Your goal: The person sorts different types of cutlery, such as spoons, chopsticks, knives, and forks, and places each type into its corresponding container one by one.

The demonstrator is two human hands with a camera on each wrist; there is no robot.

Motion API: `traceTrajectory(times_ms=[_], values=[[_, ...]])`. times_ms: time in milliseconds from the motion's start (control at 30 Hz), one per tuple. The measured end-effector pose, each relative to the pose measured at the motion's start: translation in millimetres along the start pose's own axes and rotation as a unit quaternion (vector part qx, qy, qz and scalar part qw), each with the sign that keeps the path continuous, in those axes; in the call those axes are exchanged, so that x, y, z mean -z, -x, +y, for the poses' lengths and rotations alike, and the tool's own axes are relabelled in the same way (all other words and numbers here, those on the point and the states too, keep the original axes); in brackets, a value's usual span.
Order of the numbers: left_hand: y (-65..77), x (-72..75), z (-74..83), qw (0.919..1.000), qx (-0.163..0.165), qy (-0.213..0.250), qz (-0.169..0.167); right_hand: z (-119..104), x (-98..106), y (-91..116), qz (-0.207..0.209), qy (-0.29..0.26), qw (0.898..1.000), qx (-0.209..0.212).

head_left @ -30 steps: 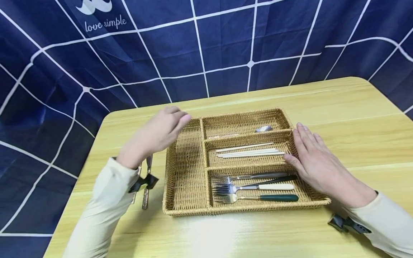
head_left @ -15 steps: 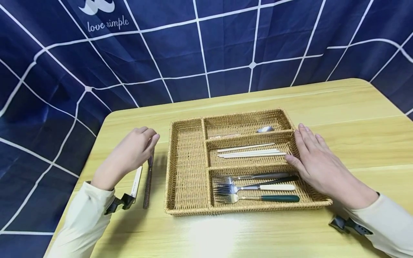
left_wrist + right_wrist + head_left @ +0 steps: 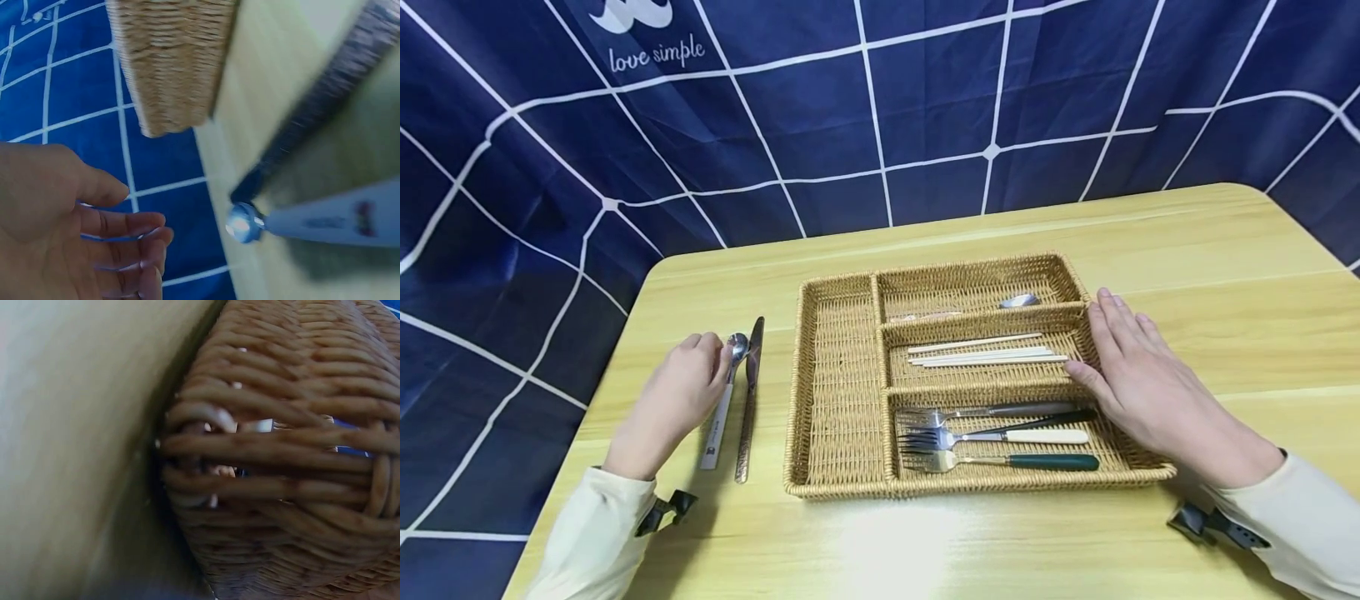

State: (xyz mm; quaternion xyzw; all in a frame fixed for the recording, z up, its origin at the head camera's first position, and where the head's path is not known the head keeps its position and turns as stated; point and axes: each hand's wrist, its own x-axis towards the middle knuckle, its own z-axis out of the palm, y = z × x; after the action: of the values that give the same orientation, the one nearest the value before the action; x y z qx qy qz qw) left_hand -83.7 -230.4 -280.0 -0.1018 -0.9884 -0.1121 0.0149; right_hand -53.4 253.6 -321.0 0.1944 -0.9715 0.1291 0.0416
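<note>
My left hand is over the table left of the basket, near a spoon with a white handle. In the left wrist view its fingers bend loosely with nothing between them, apart from the spoon. A table knife with a patterned handle lies just right of the spoon. My right hand rests on the right rim of the divided wicker basket, fingers straight. Several forks lie in the basket's front compartment, several white chopsticks in the middle one.
A spoon lies in the basket's back compartment, partly hidden by a divider. The left compartment shows bare wicker. Wooden table surrounds the basket, with a dark blue gridded cloth behind it.
My left hand has moved from above the basket's left side leftward and down to the spoon and knife, which show more fully. My right hand stays on the rim.
</note>
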Motion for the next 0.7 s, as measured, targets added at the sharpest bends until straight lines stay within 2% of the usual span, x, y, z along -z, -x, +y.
traceTrajectory(times_ms=[167,233,333,433,700], values=[[3.3,-15.6,-10.1,0.9959,0.06,-0.064,-0.023,-0.1,-0.5,-0.1,-0.002,-0.003,1.0,-0.002],[3.5,-21.5,-12.7,0.9919,0.09,-0.075,-0.049,0.0,-0.6,-0.2,-0.003,-0.003,1.0,-0.003],[3.2,-29.2,-15.1,0.9851,0.126,-0.065,-0.098,0.1,-0.6,-0.2,-0.005,-0.004,1.0,-0.005],[3.1,-34.9,-15.4,0.9803,0.139,-0.054,-0.13,0.2,-0.6,-0.2,-0.007,-0.006,1.0,-0.006],[3.8,-41.5,-17.4,0.976,0.141,-0.048,-0.159,-0.8,-0.2,0.0,-0.006,-0.009,1.0,-0.008]])
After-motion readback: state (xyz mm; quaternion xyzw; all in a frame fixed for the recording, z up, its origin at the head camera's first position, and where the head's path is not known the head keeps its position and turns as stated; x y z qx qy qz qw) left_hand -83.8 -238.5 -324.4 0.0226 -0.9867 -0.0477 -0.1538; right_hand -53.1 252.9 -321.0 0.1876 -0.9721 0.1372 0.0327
